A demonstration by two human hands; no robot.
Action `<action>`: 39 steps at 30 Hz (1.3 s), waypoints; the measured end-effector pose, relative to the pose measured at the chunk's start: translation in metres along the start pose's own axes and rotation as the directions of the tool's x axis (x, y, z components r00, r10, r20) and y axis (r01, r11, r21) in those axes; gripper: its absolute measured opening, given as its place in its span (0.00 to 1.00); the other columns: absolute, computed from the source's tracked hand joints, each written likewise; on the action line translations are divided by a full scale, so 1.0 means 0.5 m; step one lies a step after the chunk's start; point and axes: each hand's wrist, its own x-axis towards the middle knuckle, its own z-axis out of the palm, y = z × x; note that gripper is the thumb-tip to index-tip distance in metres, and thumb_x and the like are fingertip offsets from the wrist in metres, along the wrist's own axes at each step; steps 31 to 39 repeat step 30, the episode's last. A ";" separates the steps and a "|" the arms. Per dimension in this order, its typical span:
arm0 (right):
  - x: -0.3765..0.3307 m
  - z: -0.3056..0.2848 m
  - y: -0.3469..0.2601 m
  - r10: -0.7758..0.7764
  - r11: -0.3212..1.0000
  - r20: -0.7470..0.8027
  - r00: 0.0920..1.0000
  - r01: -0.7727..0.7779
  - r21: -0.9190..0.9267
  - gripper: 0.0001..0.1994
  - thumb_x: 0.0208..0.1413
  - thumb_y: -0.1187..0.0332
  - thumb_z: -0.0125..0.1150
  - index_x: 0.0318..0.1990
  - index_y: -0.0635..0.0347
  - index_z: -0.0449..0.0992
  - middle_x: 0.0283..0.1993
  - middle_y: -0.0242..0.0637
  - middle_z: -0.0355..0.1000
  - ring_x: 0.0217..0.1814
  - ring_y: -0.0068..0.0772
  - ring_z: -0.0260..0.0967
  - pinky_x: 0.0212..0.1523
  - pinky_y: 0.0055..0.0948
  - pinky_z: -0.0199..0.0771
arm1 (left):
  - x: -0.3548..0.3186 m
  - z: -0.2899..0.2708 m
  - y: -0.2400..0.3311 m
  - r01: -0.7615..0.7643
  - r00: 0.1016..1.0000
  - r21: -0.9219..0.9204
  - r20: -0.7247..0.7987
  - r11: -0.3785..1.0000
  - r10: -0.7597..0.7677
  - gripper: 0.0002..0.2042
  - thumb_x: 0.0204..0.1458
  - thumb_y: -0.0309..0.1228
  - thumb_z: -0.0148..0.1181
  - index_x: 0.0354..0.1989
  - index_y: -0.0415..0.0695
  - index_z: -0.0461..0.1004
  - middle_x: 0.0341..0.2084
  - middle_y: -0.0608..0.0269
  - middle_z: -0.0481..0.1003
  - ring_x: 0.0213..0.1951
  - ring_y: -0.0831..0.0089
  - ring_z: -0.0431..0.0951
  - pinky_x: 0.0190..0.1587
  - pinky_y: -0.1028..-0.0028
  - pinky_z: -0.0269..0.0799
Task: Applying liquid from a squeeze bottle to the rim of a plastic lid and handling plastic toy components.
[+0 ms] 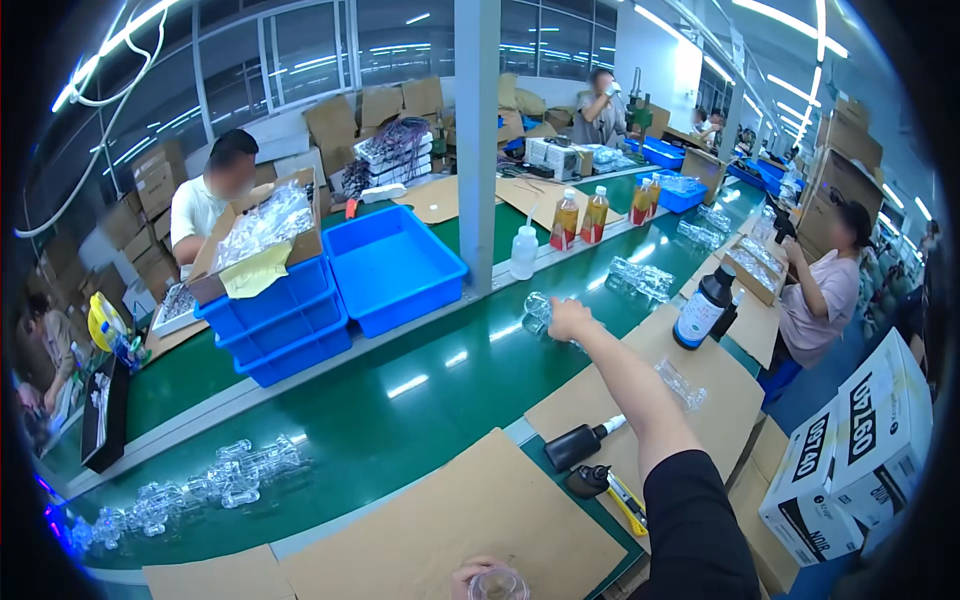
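My right arm stretches out over the green conveyor belt [400, 400]. At its end, my right hand [570, 319] closes on a clear, shiny bottle-shaped piece [537, 306] lying on the belt; the fingertips are partly hidden. At the bottom edge, my left hand [466, 577] curls around a clear round cup-like piece [500, 584] above a cardboard sheet [440, 520]. More clear pieces [640, 279] lie on the belt beyond my right hand. A long cluster of similar clear pieces [225, 478] rests on the belt at the left.
Beside my right arm are a black bottle with a white nozzle [577, 446], a yellow cutter [628, 508] and a large dark bottle [704, 308]. Blue bins [392, 270] stand across the belt, near a post [478, 140]. Co-workers sit at the left [200, 205] and right [825, 280]. White boxes [850, 450] stand lower right.
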 end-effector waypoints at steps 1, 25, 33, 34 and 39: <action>-0.005 -0.019 0.002 -0.011 1.000 0.048 0.999 0.011 0.014 0.35 0.46 0.57 0.59 0.63 0.54 0.58 0.51 0.54 0.68 0.53 0.59 0.66 0.54 0.50 0.67 | 0.003 0.000 -0.010 -0.096 0.995 -0.030 0.011 0.995 0.097 0.27 0.40 0.26 0.69 0.49 0.40 0.64 0.43 0.54 0.74 0.37 0.65 0.76 0.49 0.70 0.71; -1.015 -0.092 0.007 0.146 -0.929 -0.370 0.918 0.256 0.268 0.43 0.41 0.60 0.59 0.67 0.58 0.50 0.62 0.52 0.58 0.62 0.54 0.59 0.57 0.62 0.62 | -0.012 -0.056 0.224 0.475 0.870 -0.336 0.043 0.813 -0.491 0.35 0.47 0.33 0.67 0.62 0.46 0.53 0.54 0.51 0.66 0.43 0.53 0.76 0.53 0.56 0.69; -0.971 -0.113 0.000 0.031 -0.891 -0.581 0.814 0.286 0.353 0.51 0.37 0.62 0.65 0.71 0.48 0.40 0.68 0.41 0.52 0.67 0.48 0.54 0.60 0.65 0.58 | 0.016 -0.064 0.325 0.637 0.751 -0.356 0.085 0.684 -0.655 0.27 0.47 0.28 0.61 0.57 0.51 0.58 0.44 0.52 0.70 0.44 0.58 0.75 0.50 0.54 0.72; -0.971 -0.113 0.000 0.031 -0.891 -0.581 0.814 0.286 0.353 0.51 0.37 0.62 0.65 0.71 0.48 0.40 0.68 0.41 0.52 0.67 0.48 0.54 0.60 0.65 0.58 | 0.016 -0.064 0.325 0.637 0.751 -0.356 0.085 0.684 -0.655 0.27 0.47 0.28 0.61 0.57 0.51 0.58 0.44 0.52 0.70 0.44 0.58 0.75 0.50 0.54 0.72; -0.971 -0.113 0.000 0.031 -0.891 -0.581 0.814 0.286 0.353 0.51 0.37 0.62 0.65 0.71 0.48 0.40 0.68 0.41 0.52 0.67 0.48 0.54 0.60 0.65 0.58 | 0.016 -0.064 0.325 0.637 0.751 -0.356 0.085 0.684 -0.655 0.27 0.47 0.28 0.61 0.57 0.51 0.58 0.44 0.52 0.70 0.44 0.58 0.75 0.50 0.54 0.72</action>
